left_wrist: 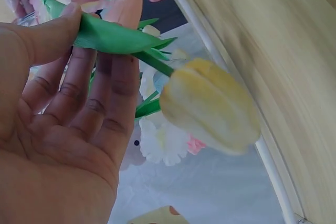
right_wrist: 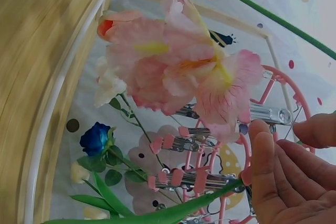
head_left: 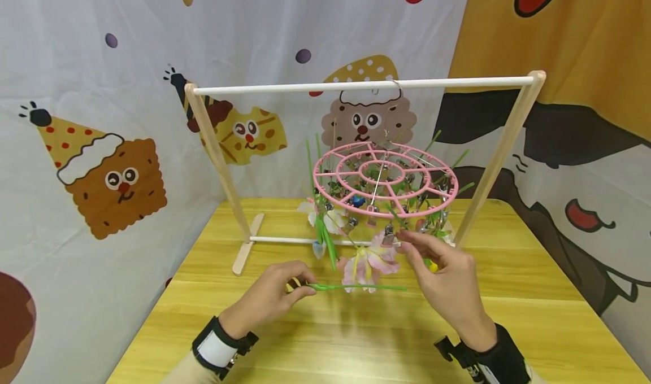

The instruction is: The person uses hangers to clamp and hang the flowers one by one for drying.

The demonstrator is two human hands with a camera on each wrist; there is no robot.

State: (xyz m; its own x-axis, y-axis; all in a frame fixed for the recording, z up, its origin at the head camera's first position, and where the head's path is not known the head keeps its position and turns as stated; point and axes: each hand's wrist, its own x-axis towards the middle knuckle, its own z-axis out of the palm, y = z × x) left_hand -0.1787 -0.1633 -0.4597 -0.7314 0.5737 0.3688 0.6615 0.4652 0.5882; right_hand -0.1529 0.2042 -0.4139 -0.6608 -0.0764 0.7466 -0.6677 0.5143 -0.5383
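My left hand (head_left: 277,293) pinches an artificial tulip by its green leaf between thumb and fingers. In the left wrist view the pale yellow tulip (left_wrist: 210,106) points away from the fingertips; in the head view its green stem (head_left: 376,287) reaches right, below a pink flower (head_left: 373,262). That flower hangs at the front rim of a round pink clip hanger (head_left: 330,203), by a metal clip (head_left: 389,234). My right hand (head_left: 447,276) is beside this clip (right_wrist: 270,114), thumb and forefinger apart; whether a fingertip touches it, I cannot tell.
A wooden stand (head_left: 213,147) with a white top bar (head_left: 285,87) carries the hanger. More artificial flowers, including a blue rose (right_wrist: 97,139), hang from several clips. A lower white rod (head_left: 285,240) crosses behind the flowers. A patterned cloth (head_left: 152,34) backs the wooden table (head_left: 213,293).
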